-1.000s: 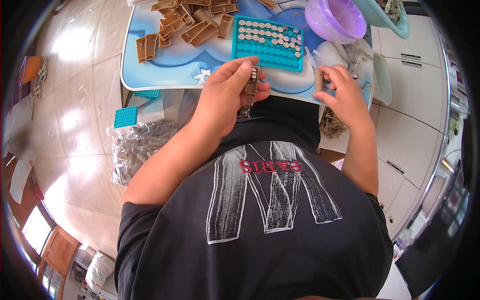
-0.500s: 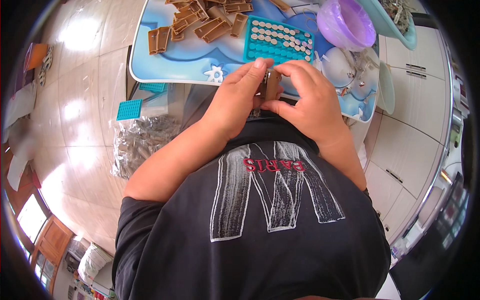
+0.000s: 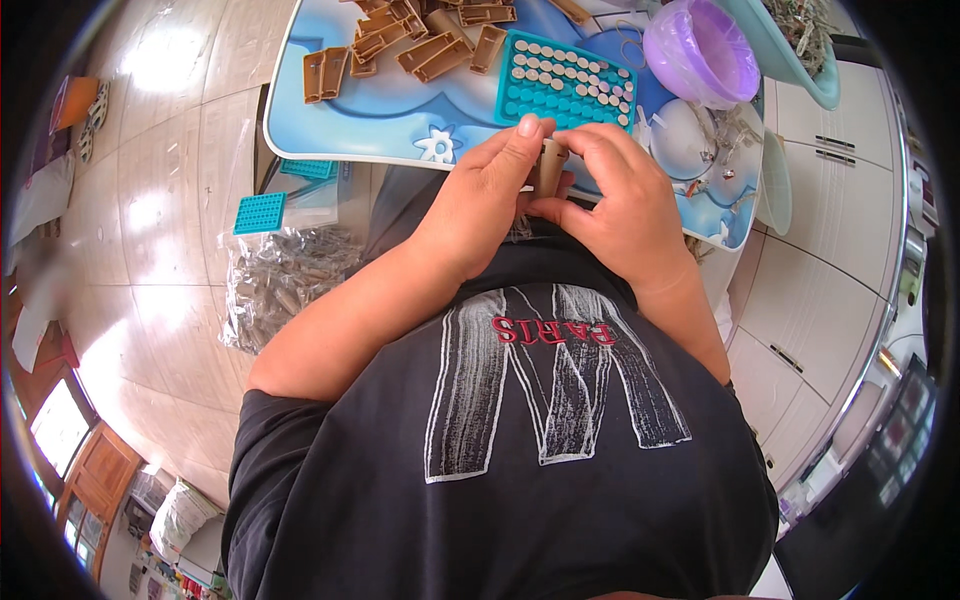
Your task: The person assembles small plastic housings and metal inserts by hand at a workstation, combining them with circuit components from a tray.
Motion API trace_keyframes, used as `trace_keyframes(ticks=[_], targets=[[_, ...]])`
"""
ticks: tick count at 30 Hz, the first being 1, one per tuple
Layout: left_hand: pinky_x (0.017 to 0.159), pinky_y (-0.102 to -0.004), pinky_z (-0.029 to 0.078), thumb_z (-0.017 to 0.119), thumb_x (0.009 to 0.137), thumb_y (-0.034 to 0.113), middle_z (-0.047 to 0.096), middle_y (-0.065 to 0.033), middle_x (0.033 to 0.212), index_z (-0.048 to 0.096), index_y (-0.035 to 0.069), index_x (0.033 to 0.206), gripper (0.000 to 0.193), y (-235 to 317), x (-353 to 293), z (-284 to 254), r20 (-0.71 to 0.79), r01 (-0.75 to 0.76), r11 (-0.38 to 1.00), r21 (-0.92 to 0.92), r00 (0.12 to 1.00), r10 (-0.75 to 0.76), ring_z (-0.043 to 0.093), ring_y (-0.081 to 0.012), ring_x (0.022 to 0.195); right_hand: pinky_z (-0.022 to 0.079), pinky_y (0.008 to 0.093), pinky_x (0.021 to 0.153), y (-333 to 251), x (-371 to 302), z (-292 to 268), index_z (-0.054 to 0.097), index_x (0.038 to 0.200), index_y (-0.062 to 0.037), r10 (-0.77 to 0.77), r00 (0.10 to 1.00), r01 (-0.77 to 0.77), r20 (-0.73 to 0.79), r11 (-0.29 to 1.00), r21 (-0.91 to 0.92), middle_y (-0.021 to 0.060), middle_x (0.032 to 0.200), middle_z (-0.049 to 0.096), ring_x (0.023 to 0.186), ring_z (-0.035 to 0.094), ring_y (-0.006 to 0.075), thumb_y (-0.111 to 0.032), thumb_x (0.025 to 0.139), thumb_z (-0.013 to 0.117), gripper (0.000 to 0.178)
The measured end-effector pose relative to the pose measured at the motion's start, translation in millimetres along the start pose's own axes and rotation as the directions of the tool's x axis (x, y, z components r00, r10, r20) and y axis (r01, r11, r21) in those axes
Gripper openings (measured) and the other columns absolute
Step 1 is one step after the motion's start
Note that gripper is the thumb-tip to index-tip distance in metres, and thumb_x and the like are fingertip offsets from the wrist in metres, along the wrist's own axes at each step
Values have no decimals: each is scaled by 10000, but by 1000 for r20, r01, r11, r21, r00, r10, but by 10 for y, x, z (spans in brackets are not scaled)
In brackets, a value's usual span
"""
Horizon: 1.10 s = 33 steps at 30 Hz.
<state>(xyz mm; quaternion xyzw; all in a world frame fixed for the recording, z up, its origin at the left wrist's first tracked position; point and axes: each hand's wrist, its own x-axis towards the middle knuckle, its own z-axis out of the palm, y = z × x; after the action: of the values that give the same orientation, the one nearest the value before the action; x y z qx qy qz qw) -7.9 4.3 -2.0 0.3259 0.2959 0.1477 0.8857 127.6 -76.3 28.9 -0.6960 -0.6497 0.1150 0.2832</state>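
Close to my body, just off the table's near edge, both hands hold one small tan plastic casing (image 3: 548,170) upright between them. My left hand (image 3: 475,205) is closed on its left side, thumb raised along the top. The curled fingers and thumb of my right hand (image 3: 628,205) pinch it from the right. A smooth, rounded face of the casing shows; my fingers cover its lower part. Just beyond my hands lies a teal tray (image 3: 503,88) with rows of small pale round pieces (image 3: 556,66), some of its places bare.
Several brown open casings (image 3: 432,57) lie on the blue patterned table (image 3: 390,130). A purple bowl (image 3: 665,55) with a clear liner stands right, near a pale round dish (image 3: 678,140) and small metal parts. Left below are a bag of parts (image 3: 290,285) and a small teal tray (image 3: 259,213).
The casing has turned in my fingers: its darker, open-looking side faced me before, and now a rounded tan face shows. My hands keep nearly the same place.
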Motion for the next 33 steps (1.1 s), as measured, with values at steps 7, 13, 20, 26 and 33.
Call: trace_keyframes(ticks=[7,13,20,26,33], targets=[[840,-316,510,399,992,277,567,-131,1124,400,-57,1318,467,-9,-2,6,4,-18,999,-27,1000,18,596,-205,1000,498,372,710,29,-20,11,573,977,-53,-16,1000,16,0,1000,11,95,956,586,843,595,293,-208,606,806,465],[855,-278,493,515,911,12,569,-129,1148,373,-23,1359,471,-20,-21,30,3,-35,993,112,999,35,587,-175,1014,503,354,727,52,-59,-6,585,1008,-29,-20,1000,20,6,999,41,114,975,591,852,602,290,-217,630,805,476],[854,-247,470,572,879,-26,598,-129,1119,335,-17,1366,542,-3,-66,46,194,-387,662,641,917,349,589,-148,999,484,298,763,136,-101,-55,637,983,24,137,990,-122,-14,916,382,104,977,603,868,604,223,-98,771,717,258],[749,-281,501,636,847,53,668,-148,939,558,-32,1115,292,17,-59,26,99,-306,790,532,949,301,643,-203,812,458,253,761,288,-193,23,609,995,0,255,967,-166,-10,659,734,46,920,603,840,574,127,-141,814,704,248],[634,-276,483,651,840,77,647,-136,803,615,4,1002,181,-41,-112,74,98,-423,653,629,876,473,622,-210,692,428,207,777,115,-255,122,544,1045,9,375,927,-131,-22,378,917,27,930,599,845,547,72,-171,889,639,256]])
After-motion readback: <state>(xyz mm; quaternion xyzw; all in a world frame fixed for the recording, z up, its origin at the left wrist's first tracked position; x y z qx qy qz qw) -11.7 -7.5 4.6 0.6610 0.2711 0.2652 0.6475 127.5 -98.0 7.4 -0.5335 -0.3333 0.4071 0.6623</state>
